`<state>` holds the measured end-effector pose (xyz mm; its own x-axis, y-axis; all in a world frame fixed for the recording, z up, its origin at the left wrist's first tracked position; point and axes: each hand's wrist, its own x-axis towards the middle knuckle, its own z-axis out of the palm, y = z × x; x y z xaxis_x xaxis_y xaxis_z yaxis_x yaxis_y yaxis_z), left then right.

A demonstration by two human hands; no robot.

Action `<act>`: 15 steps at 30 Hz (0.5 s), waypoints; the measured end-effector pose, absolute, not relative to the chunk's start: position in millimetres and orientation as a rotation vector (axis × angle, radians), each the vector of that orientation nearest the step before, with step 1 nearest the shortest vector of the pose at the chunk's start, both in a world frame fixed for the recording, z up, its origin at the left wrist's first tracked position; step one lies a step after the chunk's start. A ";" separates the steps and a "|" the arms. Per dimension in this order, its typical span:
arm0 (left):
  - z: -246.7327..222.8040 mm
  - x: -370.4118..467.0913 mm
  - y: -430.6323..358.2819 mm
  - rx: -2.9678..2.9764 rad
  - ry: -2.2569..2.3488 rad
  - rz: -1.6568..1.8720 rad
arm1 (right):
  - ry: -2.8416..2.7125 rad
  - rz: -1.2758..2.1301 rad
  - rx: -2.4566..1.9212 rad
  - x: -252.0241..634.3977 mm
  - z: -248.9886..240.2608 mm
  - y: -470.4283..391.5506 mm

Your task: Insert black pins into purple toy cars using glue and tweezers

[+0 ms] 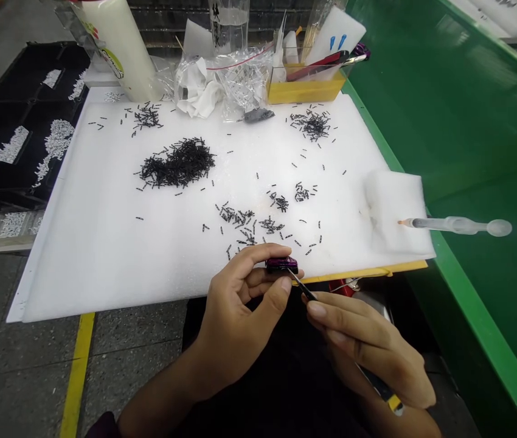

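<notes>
Between the thumb and fingers of my left hand (244, 310) is a small dark purple, shiny part (281, 264), held above the front edge of the white foam sheet (103, 255). My right hand (372, 340) is closed around a thin black pointed tool (305, 291), whose metal tip meets or nearly meets the near side of the purple part. Small black pieces (270, 225) lie scattered on the foam just beyond my left hand, and a larger heap of them (180, 161) sits farther back on the left.
A dispenser with a clear barrel (463, 225) rests on a folded foam pad (395, 201) at right. Behind stand a white bottle (126, 55), crumpled plastic (244, 85) and a yellow-based tool box (306, 91). Black trays (30, 112) are left; a green wall (459, 121) is right.
</notes>
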<state>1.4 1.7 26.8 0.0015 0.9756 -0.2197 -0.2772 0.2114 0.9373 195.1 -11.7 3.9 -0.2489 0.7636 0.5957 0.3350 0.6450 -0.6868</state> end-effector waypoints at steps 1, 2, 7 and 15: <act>26.7 1.2 1.6 0.834 1.118 1.189 | -1.840 0.520 -0.863 195.0 3.5 -11.2; 26.5 1.0 1.5 0.836 1.118 1.194 | -1.840 0.504 -0.823 195.0 1.8 -10.2; 23.8 1.3 2.1 0.881 1.077 1.227 | -1.813 0.458 -0.737 193.8 -12.6 -5.9; 18.6 8.2 2.6 0.877 1.090 1.289 | -1.795 0.469 -0.834 187.5 -17.5 -17.7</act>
<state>8.2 2.6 18.6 -0.0434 0.9908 -0.1280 -0.2906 0.1100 0.9505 187.5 -17.7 -17.5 -0.2039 0.7294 0.6529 0.3172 0.6802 -0.6608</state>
